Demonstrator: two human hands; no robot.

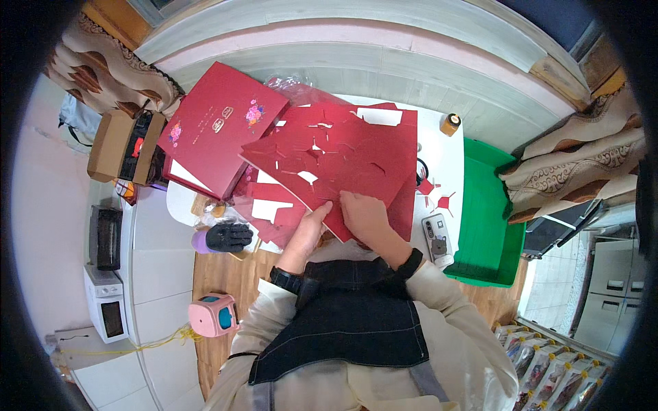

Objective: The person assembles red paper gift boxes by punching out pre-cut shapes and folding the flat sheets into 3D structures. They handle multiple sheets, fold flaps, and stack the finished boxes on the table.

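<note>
A red cardboard sheet (315, 157) with die-cut slits and several punched holes is tilted up in front of me, over another red sheet (406, 157) on the table. My left hand (308, 233) grips its near left edge, thumb on top. My right hand (363, 216) rests on the sheet's upper face near that edge. Its fingers are curled and closed, and whatever they pinch is hidden. Small red cut-out pieces (444, 201) lie to the right of the sheets. A large red box (223, 127) with a flower print stands at the left.
The white table (449, 154) also carries a phone (436, 235), a small amber bottle (450, 124) and clear plastic wrap (295, 89). A black glove (229, 236) lies at its left edge. A green bin (480, 257) stands right; a pink stool (214, 315) is on the floor.
</note>
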